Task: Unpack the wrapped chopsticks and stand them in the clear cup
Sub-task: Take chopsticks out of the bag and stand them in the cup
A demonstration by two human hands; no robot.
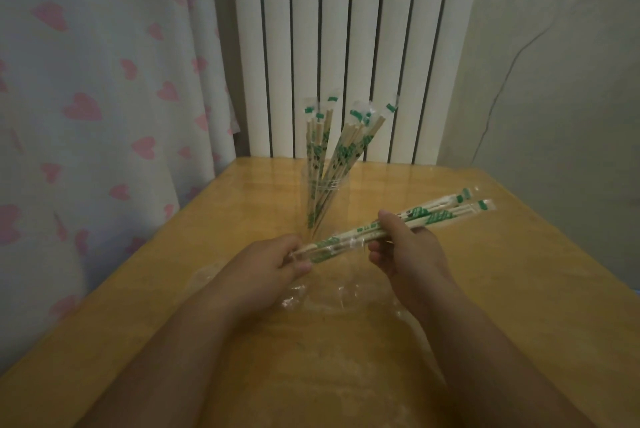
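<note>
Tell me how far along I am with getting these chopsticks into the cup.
Done: several sleeved pairs already stand fanned out in the clear cup, and the clear outer wrap lies open on the table. In hand: your left hand and right hand hold a small bundle of chopsticks level above the table. Left: standing that bundle in the cup.

The chopsticks (349, 239) between my hands are pale bamboo in clear sleeves printed green. Just beyond my fingers, the clear cup (325, 199) holds more green-and-white sleeves. Under my wrists the table (519, 289) is honey-yellow; left of my left hand (266, 265), the white curtain (97, 98) carries pink hearts.
</note>
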